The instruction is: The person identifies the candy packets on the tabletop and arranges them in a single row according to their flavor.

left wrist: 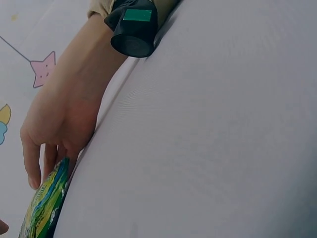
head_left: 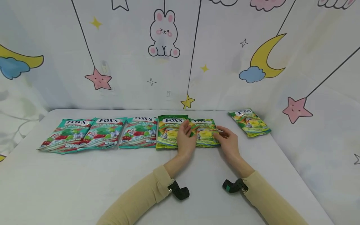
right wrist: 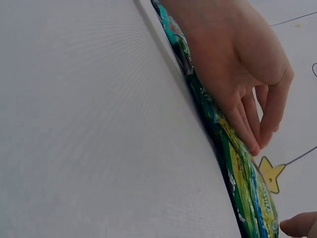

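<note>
Both hands are at a green-and-yellow Fox's Spring Tea candy bag (head_left: 205,132) lying at the middle of a row on the white table. My left hand (head_left: 186,140) lies at its left side, over the seam with the neighbouring Spring Tea bag (head_left: 167,132); its fingers touch the wrappers, and in the right wrist view they point down onto them. My right hand (head_left: 229,142) is at the bag's right edge, with the thumb on the wrapper and the other fingers beside the edge. In the left wrist view its fingers reach down, fairly straight, at the bag's end (left wrist: 44,203).
To the left, three teal Mint Blossom bags, one of them beside the green pair (head_left: 139,132), continue the row. Another Spring Tea bag (head_left: 249,122) lies tilted at the back right. A white patterned curtain (head_left: 126,56) rises behind the table (head_left: 84,184).
</note>
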The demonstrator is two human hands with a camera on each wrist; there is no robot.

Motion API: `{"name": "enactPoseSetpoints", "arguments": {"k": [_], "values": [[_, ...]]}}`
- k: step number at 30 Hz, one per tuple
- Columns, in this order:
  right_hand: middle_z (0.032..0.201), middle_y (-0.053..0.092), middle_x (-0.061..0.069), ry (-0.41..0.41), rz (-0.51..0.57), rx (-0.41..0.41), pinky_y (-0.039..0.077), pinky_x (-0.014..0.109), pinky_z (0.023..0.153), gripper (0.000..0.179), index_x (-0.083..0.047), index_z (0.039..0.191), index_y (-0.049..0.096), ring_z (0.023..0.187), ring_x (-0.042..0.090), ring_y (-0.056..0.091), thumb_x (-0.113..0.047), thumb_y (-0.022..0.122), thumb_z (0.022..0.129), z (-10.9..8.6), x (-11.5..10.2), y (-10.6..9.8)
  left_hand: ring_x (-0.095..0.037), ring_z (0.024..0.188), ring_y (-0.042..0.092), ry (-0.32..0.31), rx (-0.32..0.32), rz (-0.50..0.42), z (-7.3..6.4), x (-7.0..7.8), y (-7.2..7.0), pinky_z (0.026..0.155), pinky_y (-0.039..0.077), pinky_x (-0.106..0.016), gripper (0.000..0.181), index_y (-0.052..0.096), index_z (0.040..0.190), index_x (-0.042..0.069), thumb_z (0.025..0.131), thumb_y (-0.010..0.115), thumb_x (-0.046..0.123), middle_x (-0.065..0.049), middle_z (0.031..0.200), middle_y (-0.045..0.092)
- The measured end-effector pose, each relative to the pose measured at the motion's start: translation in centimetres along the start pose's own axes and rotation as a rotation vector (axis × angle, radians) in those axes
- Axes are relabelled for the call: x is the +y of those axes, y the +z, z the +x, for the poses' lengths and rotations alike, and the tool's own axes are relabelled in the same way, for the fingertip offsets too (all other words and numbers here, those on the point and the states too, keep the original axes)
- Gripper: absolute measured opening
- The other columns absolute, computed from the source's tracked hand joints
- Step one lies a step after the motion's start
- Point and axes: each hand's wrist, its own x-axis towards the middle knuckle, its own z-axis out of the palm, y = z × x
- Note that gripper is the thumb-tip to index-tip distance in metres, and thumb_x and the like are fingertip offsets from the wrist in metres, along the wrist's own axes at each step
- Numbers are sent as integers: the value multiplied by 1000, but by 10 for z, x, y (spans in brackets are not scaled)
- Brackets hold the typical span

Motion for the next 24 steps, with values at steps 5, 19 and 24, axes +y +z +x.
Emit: {"name": "enactPoseSetpoints", "arguments": {"k": [5,19,24], "values": [[133,58,17,-27,-18,28,43,20,84,45,-10,141,57,121,26,52,-20,64,97,2,2,-7,-27,133,50,30,-39,-13,-2,-2,11,109,44,-36,59,47,143,8,88,62,-9,-14,148,48],[120,64,9,-172,-39,292,45,11,80,41,-8,131,64,97,4,55,-28,67,95,18,24,-50,-25,127,55,45,-61,-91,-20,-15,79,107,46,-34,49,54,135,14,89,69,5,-6,139,56],[112,65,2,-187,-68,426,45,11,75,38,-12,127,68,92,1,56,-29,69,94,28,35,-76,-26,126,56,50,-67,-136,-29,-20,106,106,47,-35,45,56,131,17,89,69,8,2,135,58]]}}
